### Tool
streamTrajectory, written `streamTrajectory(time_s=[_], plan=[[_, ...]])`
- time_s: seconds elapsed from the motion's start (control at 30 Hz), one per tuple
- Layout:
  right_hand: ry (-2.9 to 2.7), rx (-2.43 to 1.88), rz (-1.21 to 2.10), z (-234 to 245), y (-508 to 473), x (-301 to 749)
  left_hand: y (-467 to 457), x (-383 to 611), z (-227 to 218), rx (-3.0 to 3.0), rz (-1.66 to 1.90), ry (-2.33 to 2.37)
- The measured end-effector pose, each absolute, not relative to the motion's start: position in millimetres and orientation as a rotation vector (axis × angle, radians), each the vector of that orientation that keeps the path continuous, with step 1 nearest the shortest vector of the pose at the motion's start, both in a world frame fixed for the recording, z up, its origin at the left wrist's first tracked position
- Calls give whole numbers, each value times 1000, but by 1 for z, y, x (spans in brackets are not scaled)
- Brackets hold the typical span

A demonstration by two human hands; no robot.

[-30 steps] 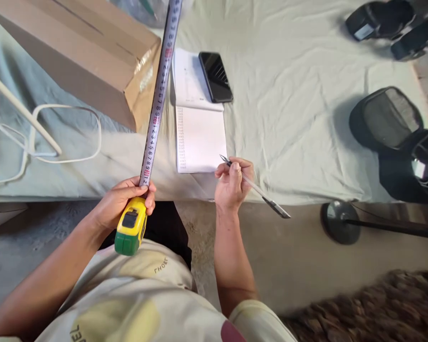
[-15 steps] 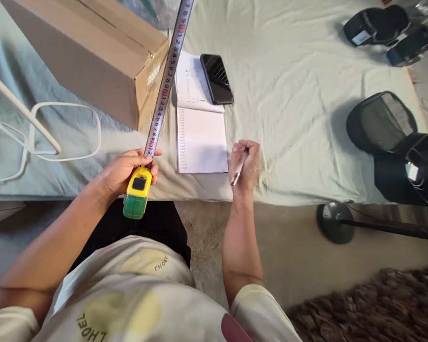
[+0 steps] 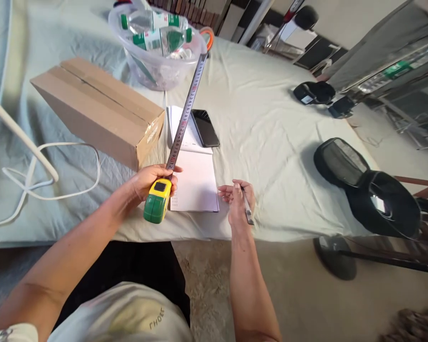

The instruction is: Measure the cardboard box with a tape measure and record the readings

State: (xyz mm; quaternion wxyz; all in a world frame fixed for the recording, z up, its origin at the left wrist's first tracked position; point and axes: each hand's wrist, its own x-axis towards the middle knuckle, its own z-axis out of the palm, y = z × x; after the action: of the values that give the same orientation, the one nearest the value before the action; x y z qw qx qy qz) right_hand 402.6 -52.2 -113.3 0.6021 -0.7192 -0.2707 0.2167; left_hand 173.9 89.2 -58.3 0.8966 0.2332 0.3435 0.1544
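Note:
My left hand (image 3: 153, 183) grips a yellow and green tape measure (image 3: 157, 202), thumb on the blade near its mouth. The pulled-out blade slants up and away across the edge of an open notebook (image 3: 196, 183). To the right of the notebook, my right hand (image 3: 240, 202) has a pen (image 3: 248, 209) tucked in it, pointing back toward me, with some fingers reaching toward the page. A black phone (image 3: 205, 128) rests on the notebook's upper leaf and partly on the cloth.
A cardboard box (image 3: 103, 114) lies left of the notebook, near a white cable (image 3: 66, 146). Behind stands a clear plastic tub (image 3: 157, 76) holding bottles. Black caps (image 3: 385, 204) and black straps (image 3: 314, 92) lie at right on the cloth-covered table (image 3: 271, 142).
The view has tilted up, so the tub and background now show. My left hand and the tape measure have moved right, over the notebook's edge. The right hand's fingers have loosened and the pen has swung.

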Motion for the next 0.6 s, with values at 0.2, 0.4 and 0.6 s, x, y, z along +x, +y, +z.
streamTrajectory(time_s=[0.2,0.4,0.6], plan=[[-917,-1843,447,-95,11,426,97,170,-64,601,432,829],[-1792,-2168,173,-83,62,403,101,156,-59,834,440,1012],[-2276,-2288,-28,-76,67,388,119,152,-61,1282,565,1306]])
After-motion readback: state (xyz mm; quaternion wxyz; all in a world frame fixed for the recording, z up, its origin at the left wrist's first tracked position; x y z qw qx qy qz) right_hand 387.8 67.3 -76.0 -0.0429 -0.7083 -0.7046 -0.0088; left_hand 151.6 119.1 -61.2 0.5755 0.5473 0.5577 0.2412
